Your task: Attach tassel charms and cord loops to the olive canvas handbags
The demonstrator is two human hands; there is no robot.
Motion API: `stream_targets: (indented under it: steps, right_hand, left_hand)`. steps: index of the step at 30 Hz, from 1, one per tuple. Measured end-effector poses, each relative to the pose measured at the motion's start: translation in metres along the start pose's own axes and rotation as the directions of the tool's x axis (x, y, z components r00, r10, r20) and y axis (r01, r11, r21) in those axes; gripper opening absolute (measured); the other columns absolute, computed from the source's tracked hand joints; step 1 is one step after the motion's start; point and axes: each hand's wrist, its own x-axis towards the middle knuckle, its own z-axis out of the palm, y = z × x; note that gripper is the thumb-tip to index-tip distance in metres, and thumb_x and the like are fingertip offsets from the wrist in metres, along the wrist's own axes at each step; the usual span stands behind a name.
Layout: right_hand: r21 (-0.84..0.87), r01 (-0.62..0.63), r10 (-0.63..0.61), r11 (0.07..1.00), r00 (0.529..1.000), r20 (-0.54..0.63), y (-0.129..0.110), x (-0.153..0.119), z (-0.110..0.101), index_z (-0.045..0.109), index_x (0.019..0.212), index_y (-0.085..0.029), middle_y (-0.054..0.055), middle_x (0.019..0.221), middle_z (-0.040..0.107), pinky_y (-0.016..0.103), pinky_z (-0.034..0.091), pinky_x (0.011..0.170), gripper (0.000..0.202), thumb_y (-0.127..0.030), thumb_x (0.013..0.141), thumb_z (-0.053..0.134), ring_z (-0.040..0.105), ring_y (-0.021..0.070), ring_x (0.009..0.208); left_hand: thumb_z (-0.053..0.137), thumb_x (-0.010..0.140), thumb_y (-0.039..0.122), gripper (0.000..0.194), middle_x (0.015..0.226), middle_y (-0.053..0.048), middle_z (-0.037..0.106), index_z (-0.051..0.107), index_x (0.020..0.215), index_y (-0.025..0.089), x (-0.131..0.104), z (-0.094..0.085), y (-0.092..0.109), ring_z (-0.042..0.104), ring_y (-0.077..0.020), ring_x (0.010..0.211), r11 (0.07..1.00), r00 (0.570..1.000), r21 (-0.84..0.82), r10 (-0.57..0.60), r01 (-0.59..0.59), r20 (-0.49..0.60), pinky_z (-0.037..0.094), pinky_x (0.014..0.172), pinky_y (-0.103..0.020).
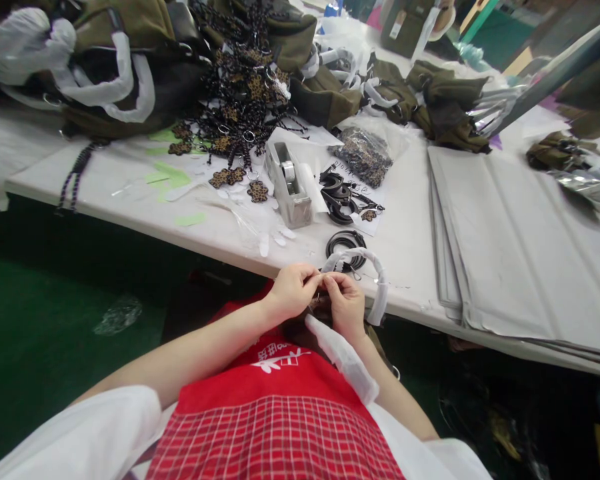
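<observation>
My left hand [294, 291] and my right hand [347, 305] meet at the table's front edge, fingers pinched close together. What they pinch between them is too small to make out. Beneath them is a dark bag, mostly hidden by my hands and arms. One white-wrapped handle [380, 283] arches up beside my right hand onto the table edge. Another wrapped handle [343, 357] hangs down over my red apron [275, 427]. Just beyond my hands lies a coiled black strap [347, 243].
A tape dispenser [290, 183] stands on the white table [405, 233]. Behind it are a heap of cords with leopard-print charms [257, 191], a plastic bag of charms [363, 157] and several olive bags [325, 97]. Grey flat sheets [520, 247] lie at the right.
</observation>
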Motion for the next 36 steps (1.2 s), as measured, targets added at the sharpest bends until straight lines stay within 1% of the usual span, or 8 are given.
stream_targets:
  steps: [5,12,19,26,30,32,34,36]
  right_hand:
    - [0.009,0.018,-0.018,1.000,0.999,-0.029,0.002,-0.002,0.002,0.071,0.081,-0.018,0.002,0.077,0.070,0.030,0.049,0.072,0.019,-0.037,0.084,0.069,0.062,0.0162,0.072]
    - [0.133,-0.101,0.112,0.986,0.991,-0.078,-0.002,-0.008,0.009,0.070,0.084,-0.017,0.003,0.079,0.071,0.032,0.052,0.071,0.027,-0.045,0.083,0.069,0.063,0.0176,0.073]
    - [-0.072,0.061,-0.063,0.996,0.998,-0.028,-0.007,-0.008,0.001,0.069,0.083,-0.019,0.003,0.082,0.070,0.032,0.050,0.077,0.023,-0.041,0.088,0.064,0.062,0.0174,0.076]
    - [-0.112,0.064,-0.068,0.992,0.997,-0.038,-0.001,-0.005,0.002,0.070,0.079,-0.018,0.002,0.076,0.070,0.032,0.050,0.072,0.023,-0.039,0.085,0.065,0.062,0.0177,0.071]
    - [-0.272,0.084,-0.071,0.959,0.996,0.056,-0.019,-0.003,-0.007,0.071,0.082,-0.019,0.003,0.076,0.071,0.032,0.050,0.068,0.023,-0.039,0.088,0.061,0.063,0.0189,0.069]
    - [-0.430,0.224,-0.209,0.875,0.974,0.081,-0.038,0.003,-0.016,0.072,0.089,-0.020,0.006,0.089,0.072,0.033,0.051,0.072,0.021,-0.036,0.091,0.058,0.065,0.0215,0.081]
    - [-0.566,0.369,-0.410,0.737,0.910,0.060,-0.056,0.018,-0.026,0.071,0.098,-0.021,0.009,0.104,0.071,0.036,0.050,0.082,0.021,-0.031,0.093,0.054,0.064,0.0234,0.095]
    - [-0.680,0.429,-0.529,0.595,0.846,0.071,-0.069,0.040,-0.035,0.070,0.102,-0.020,0.011,0.109,0.070,0.039,0.047,0.091,0.022,-0.028,0.094,0.051,0.062,0.0246,0.102]
  left_hand:
    - [0.055,0.086,0.022,0.027,0.059,0.001,0.060,0.061,0.060,0.015,0.000,0.002,0.001,0.051,-0.0110,0.057,1.000,1.000,-0.017,0.011,-0.011,-0.007,0.037,0.059,-0.024]
    - [0.053,0.088,0.027,0.030,0.058,0.001,0.058,0.059,0.061,0.016,-0.002,0.004,0.004,0.049,-0.0114,0.057,1.000,1.000,0.015,-0.001,0.001,0.002,0.035,0.057,-0.024]
    - [0.054,0.086,0.024,0.029,0.053,0.003,0.051,0.056,0.057,0.016,-0.003,0.000,0.008,0.044,-0.0110,0.054,0.999,0.999,0.016,-0.045,0.044,0.027,0.031,0.053,-0.023]
    - [0.054,0.086,0.020,0.028,0.054,0.003,0.050,0.055,0.058,0.016,-0.002,0.003,0.006,0.044,-0.0108,0.054,0.997,0.999,0.061,-0.045,0.044,0.014,0.032,0.054,-0.024]
    - [0.050,0.091,0.020,0.024,0.071,-0.002,0.061,0.061,0.070,0.016,-0.006,-0.002,0.001,0.055,-0.0151,0.070,0.974,0.992,0.189,0.117,-0.126,0.055,0.043,0.068,-0.027]
    - [0.051,0.092,0.023,0.022,0.087,-0.006,0.066,0.066,0.077,0.017,-0.010,-0.007,-0.001,0.059,-0.0185,0.085,0.922,0.958,0.271,0.241,-0.276,0.157,0.046,0.080,-0.031]
    - [0.056,0.091,0.026,0.022,0.097,-0.008,0.067,0.068,0.076,0.017,-0.015,-0.012,-0.001,0.059,-0.0210,0.092,0.853,0.903,0.336,0.304,-0.399,0.302,0.048,0.084,-0.033]
    - [0.059,0.090,0.028,0.023,0.096,-0.008,0.067,0.070,0.073,0.017,-0.018,-0.016,-0.001,0.060,-0.0217,0.092,0.794,0.855,0.377,0.319,-0.476,0.408,0.049,0.082,-0.033]
